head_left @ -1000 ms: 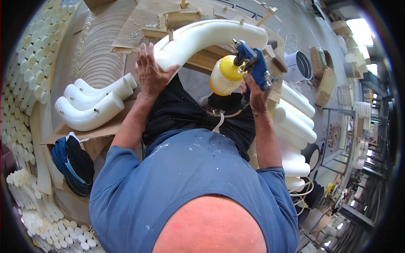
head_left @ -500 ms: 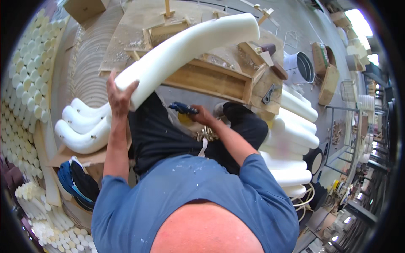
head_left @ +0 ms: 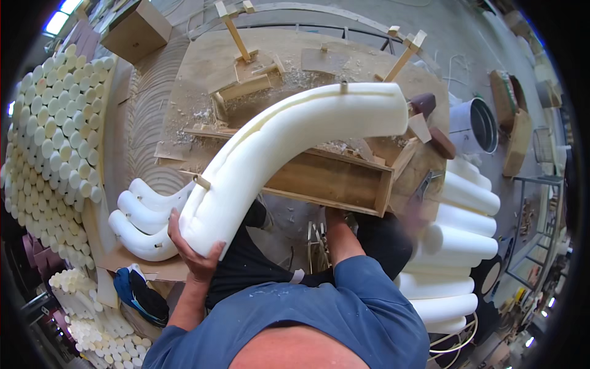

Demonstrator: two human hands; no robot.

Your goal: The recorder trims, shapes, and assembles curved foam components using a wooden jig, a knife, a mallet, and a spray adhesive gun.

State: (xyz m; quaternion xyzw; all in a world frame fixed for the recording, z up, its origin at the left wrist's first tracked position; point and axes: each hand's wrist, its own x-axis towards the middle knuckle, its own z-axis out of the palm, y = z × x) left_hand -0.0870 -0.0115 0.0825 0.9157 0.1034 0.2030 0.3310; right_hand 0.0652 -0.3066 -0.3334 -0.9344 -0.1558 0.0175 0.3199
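Observation:
My left hand [head_left: 196,253] grips the near left end of a long, curved white piece [head_left: 270,166], which looks like foam. The piece arches up and to the right above the workbench, and a cream seam runs along its upper side. Two short wooden pegs stick out of it, one peg [head_left: 201,181] near my hand and another peg [head_left: 344,88] toward the far end. My right forearm [head_left: 344,237] reaches forward beneath the long wooden trough [head_left: 335,181]; the hand and fingers are hidden there.
Similar curved white pieces [head_left: 144,215] lie at the left, near stacked white cylinders [head_left: 67,123]. More white rolls [head_left: 464,218] lie at the right, below a metal bucket [head_left: 482,126]. A metal tool [head_left: 424,184] rests on the bench [head_left: 190,80], which has wooden posts and white scraps.
The curved piece has turned, bringing its seam and pegs into view. My right hand, earlier holding a dark blue tool, has gone under the trough. The view has shifted too.

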